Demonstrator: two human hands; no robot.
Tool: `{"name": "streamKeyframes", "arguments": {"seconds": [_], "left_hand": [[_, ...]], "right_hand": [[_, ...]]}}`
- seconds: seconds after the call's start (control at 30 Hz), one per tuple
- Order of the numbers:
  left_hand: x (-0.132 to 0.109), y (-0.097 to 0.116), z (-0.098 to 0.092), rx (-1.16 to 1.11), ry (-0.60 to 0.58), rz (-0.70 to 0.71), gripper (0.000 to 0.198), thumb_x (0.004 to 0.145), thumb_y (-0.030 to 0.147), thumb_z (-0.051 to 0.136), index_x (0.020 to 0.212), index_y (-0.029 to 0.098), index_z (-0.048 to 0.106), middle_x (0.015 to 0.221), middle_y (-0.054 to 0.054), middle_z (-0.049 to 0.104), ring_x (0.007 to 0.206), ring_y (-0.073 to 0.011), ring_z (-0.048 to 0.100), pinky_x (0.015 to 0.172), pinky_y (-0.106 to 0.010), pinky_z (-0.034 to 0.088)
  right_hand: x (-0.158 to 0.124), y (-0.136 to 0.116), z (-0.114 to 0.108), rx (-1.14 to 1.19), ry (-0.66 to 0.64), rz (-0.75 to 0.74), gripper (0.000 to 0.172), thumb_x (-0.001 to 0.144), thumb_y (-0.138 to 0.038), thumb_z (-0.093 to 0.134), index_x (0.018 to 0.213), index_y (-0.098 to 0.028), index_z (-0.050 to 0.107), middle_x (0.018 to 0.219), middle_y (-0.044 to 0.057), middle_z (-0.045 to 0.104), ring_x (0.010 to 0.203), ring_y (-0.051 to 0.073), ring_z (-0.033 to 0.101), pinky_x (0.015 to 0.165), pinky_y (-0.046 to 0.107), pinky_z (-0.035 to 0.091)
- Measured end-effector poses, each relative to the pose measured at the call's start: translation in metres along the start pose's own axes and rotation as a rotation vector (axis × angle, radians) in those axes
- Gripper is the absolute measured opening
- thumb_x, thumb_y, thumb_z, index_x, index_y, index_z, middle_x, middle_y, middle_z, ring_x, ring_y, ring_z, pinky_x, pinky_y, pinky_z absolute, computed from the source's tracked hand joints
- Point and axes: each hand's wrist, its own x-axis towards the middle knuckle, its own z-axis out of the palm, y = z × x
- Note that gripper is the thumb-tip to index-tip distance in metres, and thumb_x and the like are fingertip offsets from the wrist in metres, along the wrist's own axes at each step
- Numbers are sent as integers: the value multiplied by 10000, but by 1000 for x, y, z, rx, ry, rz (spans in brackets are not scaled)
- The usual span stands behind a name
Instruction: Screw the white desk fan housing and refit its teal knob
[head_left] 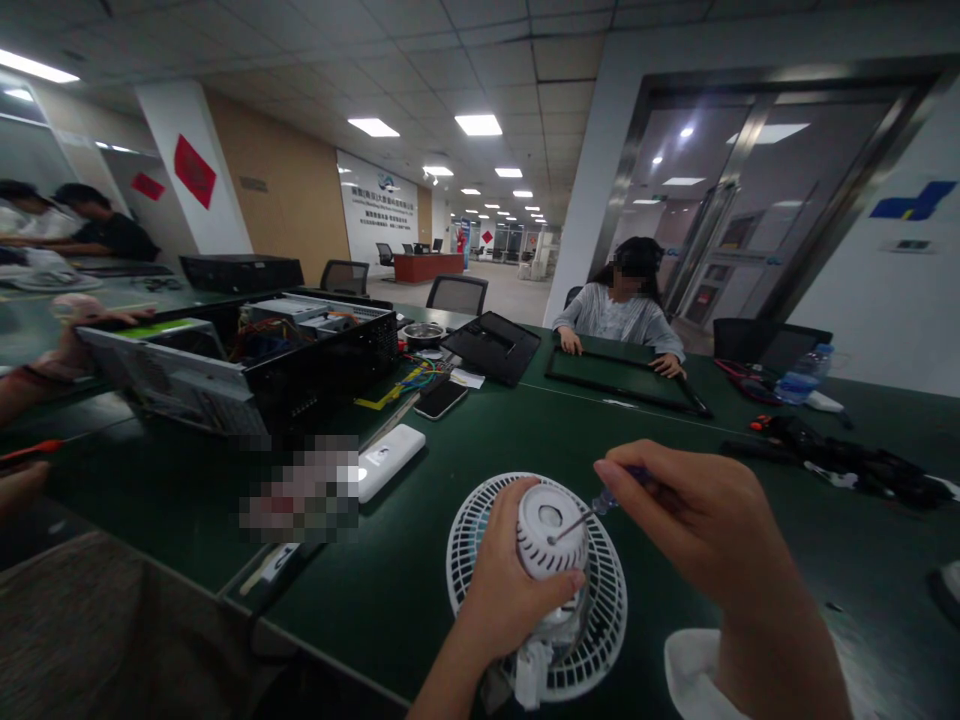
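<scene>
A small white electric fan [611,610] lies face down on the green table, its round grille flat and its motor housing [551,515] pointing up. My left hand [504,580] wraps round the housing, thumb on the near side and fingers on the far side. In my right hand [686,500] is a screwdriver [600,503] with a see-through purplish handle, gripped between thumb and fingers. Its thin shaft slants down to the left, and the tip meets a hole in the top of the housing. Whether a screw sits in that hole cannot be made out.
Left stands an opened computer case [247,360], with another person's hands beside it. A white power bank [391,462] and a phone [441,398] lie nearby. Across the table a person holds a black frame [630,385]. Black gear [840,455] and a water bottle [806,375] are right.
</scene>
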Motion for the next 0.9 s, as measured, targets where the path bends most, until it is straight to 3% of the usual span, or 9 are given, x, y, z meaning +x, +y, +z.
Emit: {"name": "streamKeyframes", "arguments": {"seconds": [0.17,0.27,0.4,0.5,0.67,0.83,0.9], "left_hand": [[0,-1,1,-9,8,7,720,611,166,730,1244,234,393,1264,-59,472,1182,-269,443,1039,-420,322],[0,-4,1,10,12,17,710,624,174,727,1245,238,389,1268,-55,467,1188,-263,442,1041,-416,317],[1,-6,3,51,27,42,718,636,189,731,1257,248,375,1296,-50,449,1213,-257,422,1051,-404,299],[0,-6,4,43,30,45,718,643,195,727,1263,245,367,1314,-55,438,1229,-260,411,1060,-409,287],[0,-3,4,32,40,40,725,640,176,716,1274,227,369,1277,-66,481,1199,-275,441,1040,-432,313],[1,-1,3,1,30,45,693,643,179,708,1254,227,383,1275,-66,485,1194,-274,456,1029,-415,335],[1,-1,3,-5,33,41,698,640,179,707,1255,229,381,1274,-67,486,1193,-276,455,1027,-421,333]], "right_hand": [[-2,-7,4,-57,2,-3,273,909,-259,430,711,-161,590,513,-26,570,421,81,517,432,211,365],[-3,-14,6,-103,0,-9,245,904,-269,437,950,-126,630,705,42,659,616,144,616,549,255,449],[-1,-19,13,-18,-7,-41,355,896,-184,403,1219,-80,510,891,91,658,809,175,615,685,298,495],[2,-20,23,90,36,-69,308,900,-152,399,1177,-105,525,845,60,658,767,142,607,675,258,492],[5,-18,36,78,140,-91,159,890,-210,483,939,-142,618,780,56,662,718,148,604,645,261,483],[4,-17,33,215,96,-66,278,869,-103,440,1112,-153,567,953,70,673,874,155,605,748,293,503],[4,-16,31,207,106,-65,253,864,-113,467,1087,-162,576,920,58,673,850,150,605,728,284,505]]}}
